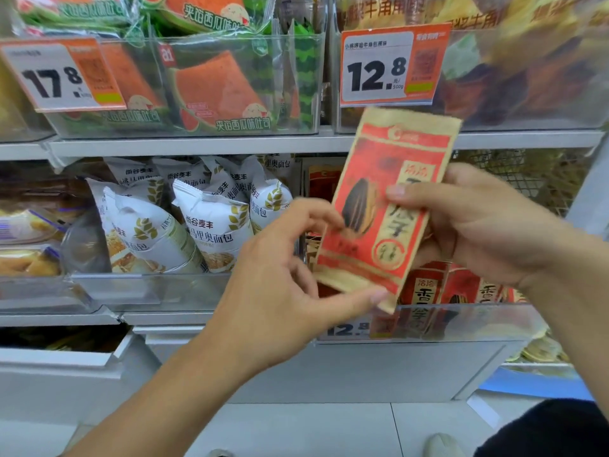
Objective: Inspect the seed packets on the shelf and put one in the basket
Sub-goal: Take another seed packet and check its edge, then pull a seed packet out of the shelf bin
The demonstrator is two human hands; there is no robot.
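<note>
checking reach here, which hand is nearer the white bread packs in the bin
Left. The left hand hangs just right of the white bread packs, fingertips on the seed packet; the right hand grips that packet's far side.

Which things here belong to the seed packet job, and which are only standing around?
Belongs to the job:
seed packet, held by right hand
left hand, touching its lower corner
more seed packets in the bin behind

Just there:
white bread bags
watermelon toast packs
price tags
</note>
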